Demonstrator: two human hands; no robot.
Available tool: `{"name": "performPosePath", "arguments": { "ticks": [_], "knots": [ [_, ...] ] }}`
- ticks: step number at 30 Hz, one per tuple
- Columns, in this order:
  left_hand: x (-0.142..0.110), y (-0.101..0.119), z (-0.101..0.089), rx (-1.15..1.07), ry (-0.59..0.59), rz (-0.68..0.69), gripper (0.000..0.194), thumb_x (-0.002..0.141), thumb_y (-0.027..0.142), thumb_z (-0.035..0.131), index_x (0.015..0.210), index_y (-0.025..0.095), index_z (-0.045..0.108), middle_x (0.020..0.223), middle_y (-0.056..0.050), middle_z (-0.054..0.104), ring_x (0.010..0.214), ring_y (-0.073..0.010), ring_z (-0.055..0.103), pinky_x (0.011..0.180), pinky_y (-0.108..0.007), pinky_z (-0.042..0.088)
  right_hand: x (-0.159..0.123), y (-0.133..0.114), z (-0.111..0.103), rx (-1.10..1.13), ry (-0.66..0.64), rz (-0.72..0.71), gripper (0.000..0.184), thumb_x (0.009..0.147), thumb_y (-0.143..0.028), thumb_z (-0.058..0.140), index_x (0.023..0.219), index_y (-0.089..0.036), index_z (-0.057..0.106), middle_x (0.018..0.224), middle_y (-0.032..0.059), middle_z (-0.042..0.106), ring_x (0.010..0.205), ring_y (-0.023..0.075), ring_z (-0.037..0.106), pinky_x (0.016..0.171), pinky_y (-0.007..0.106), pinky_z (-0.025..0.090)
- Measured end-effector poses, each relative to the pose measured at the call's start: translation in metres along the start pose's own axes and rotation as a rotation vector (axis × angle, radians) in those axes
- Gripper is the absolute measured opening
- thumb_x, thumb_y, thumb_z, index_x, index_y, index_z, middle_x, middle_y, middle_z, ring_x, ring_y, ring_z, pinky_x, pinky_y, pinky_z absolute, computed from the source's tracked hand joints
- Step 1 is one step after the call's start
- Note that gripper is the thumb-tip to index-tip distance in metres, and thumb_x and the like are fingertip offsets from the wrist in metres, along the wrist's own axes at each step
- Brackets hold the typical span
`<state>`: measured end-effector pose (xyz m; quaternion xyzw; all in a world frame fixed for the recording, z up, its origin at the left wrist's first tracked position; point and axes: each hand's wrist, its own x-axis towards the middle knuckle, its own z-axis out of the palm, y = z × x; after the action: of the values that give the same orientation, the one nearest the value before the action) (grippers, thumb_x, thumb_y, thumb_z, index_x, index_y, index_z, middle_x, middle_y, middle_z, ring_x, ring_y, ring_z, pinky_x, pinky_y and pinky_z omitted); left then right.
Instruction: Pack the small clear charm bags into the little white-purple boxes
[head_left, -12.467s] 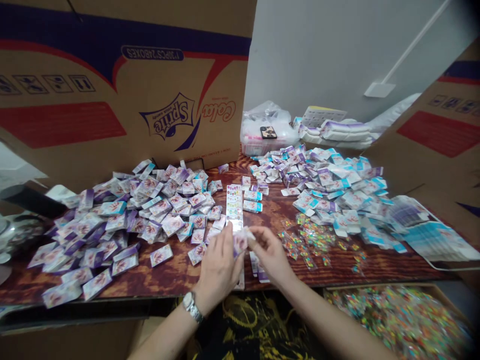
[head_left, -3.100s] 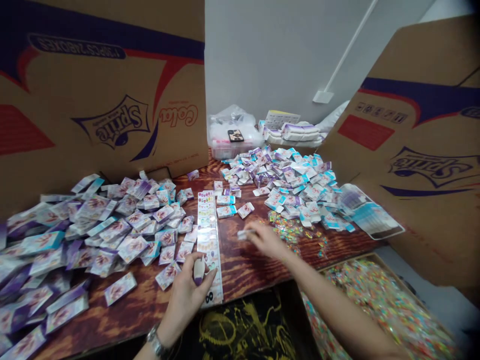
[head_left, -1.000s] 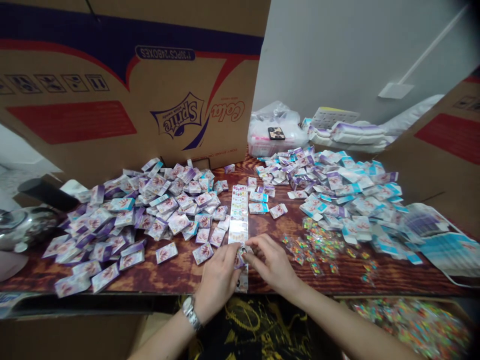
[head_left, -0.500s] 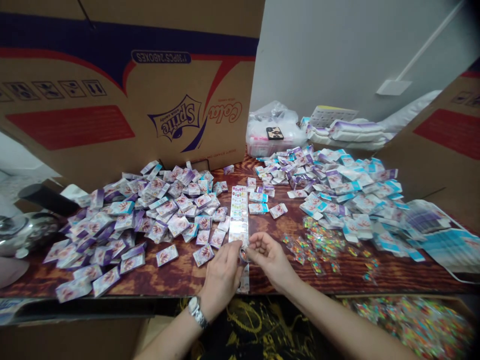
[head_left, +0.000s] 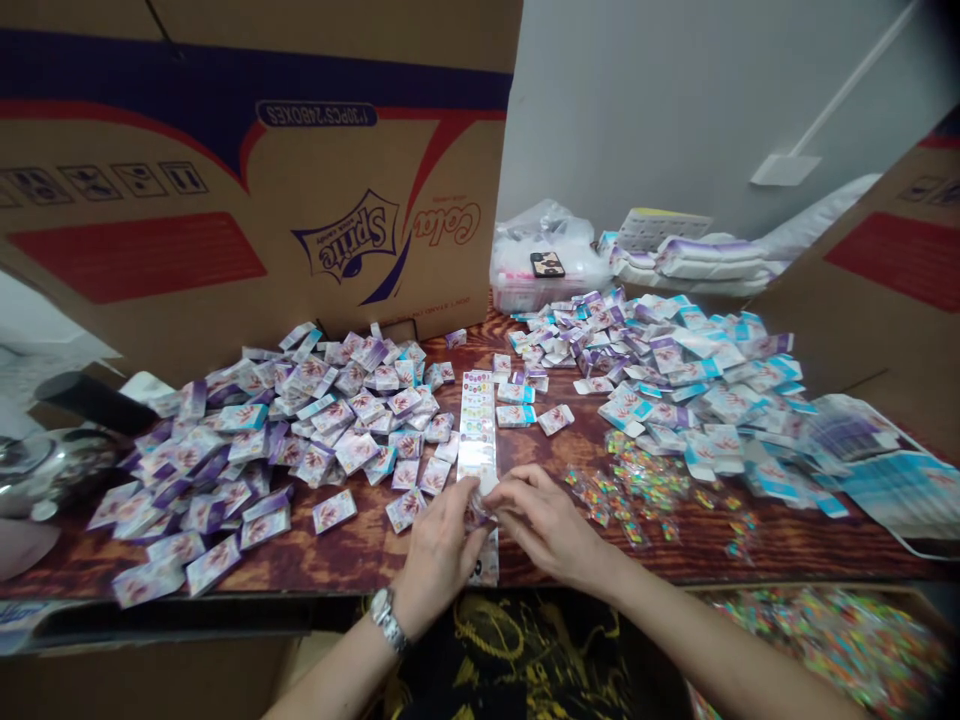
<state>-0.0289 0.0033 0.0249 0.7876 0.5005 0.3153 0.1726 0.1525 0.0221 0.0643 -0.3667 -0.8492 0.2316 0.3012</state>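
Fingers: left hand and right hand pinching a small packet.
Packet position: over a printed strip, near the table edge.
Clearance: bare wood right of the hands.

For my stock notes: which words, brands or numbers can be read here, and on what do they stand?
"Sprite": on the box, upside down.
"Cola": on the same box, in red, upside down.
"1*30PCS*24BOXES": on the same box, upside down.
The print on the packets and the strip is too small to read.
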Motion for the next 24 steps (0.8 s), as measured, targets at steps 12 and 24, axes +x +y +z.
{"name": "performPosePath", "arguments": {
  "ticks": [12,24],
  "knots": [
    [0.000,0.001,0.002,0.003,0.025,0.114,0.040,0.081,0.006,0.044,0.119,0.019,0.041,0.119,-0.012,0.055,0.111,-0.0212,0.053,0.092,-0.037,0.047,-0.001,-0.012,0.020,0.293,0.226,0.315,0.016,0.087,-0.021,0.052,0.102,-0.021,0.057,0.089,0.0035,0.062,0.082,0.0161,0.060,0.072,0.028,0.050],
    [-0.006,-0.001,0.012,0.132,0.064,0.072,0.063,0.086,0.012,0.041,0.142,0.013,0.014,0.131,-0.017,0.047,0.119,-0.0233,0.048,0.097,-0.038,0.044,0.006,-0.012,0.025,0.420,0.283,0.428,0.014,0.081,-0.020,0.056,0.092,-0.019,0.065,0.081,0.0018,0.064,0.076,0.0150,0.060,0.068,0.026,0.050]
  ]
}}
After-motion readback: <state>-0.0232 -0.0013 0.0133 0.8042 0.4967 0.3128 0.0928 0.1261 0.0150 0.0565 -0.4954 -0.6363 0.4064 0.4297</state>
